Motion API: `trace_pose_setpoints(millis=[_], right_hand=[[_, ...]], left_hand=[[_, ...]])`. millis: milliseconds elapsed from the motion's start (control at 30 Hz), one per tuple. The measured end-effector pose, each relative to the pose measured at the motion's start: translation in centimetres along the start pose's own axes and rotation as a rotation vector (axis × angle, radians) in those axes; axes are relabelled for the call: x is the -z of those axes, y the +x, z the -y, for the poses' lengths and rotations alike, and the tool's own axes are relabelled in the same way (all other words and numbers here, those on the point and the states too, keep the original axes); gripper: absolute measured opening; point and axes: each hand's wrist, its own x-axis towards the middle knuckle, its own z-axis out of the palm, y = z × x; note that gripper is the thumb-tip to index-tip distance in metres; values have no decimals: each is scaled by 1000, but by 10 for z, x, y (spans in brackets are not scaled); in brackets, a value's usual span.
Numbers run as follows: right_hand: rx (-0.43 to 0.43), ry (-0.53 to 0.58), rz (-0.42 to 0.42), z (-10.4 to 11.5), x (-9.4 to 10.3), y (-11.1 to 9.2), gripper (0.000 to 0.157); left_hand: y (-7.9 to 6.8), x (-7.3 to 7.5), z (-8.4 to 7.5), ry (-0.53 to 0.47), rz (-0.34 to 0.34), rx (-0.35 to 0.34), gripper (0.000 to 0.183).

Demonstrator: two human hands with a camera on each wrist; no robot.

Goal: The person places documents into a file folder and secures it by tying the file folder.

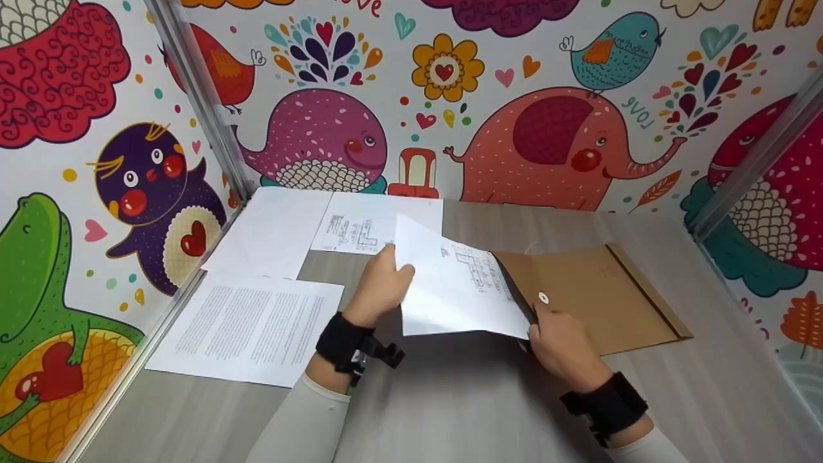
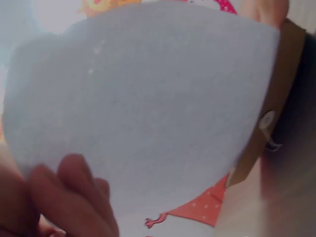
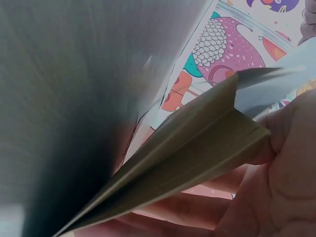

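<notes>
My left hand [image 1: 379, 286] pinches the left edge of a white sheet of paper [image 1: 437, 296] printed with a line drawing. It is held above the table, its right edge against the mouth of a brown paper folder [image 1: 598, 289]; whether any of it lies inside I cannot tell. At that mouth my right hand [image 1: 569, 344] grips the folder near its white button [image 1: 543, 298]. In the right wrist view the folder's creased side [image 3: 197, 153] lies between thumb and fingers. The left wrist view has the sheet's blank back [image 2: 148, 98] before the left fingers [image 2: 74, 192].
On the table's left lie a page of printed text [image 1: 251, 331], a blank-looking sheet [image 1: 270, 225] and another drawing sheet [image 1: 379, 218]. Walls with cartoon animals and metal posts [image 1: 206, 103] border the grey wood-look table [image 1: 437, 405].
</notes>
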Motion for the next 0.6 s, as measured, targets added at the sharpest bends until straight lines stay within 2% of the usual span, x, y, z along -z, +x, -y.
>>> trace_pose_setpoints(millis=[167,367,467,600], right_hand=[[13,11,-17,-1,0,0,47],[16,29,-15,-2,-1,-1,48],[11,32,-9,-1,0,-1,48],[-1,19,9,1,0,-1,48]], left_hand=[[-1,3,-2,4,5,6,40],[-2,-18,-1,57,34,5,37],[-3,-28,2,41,46,-10,37],[-2,-30,4,29,46,-7,37]])
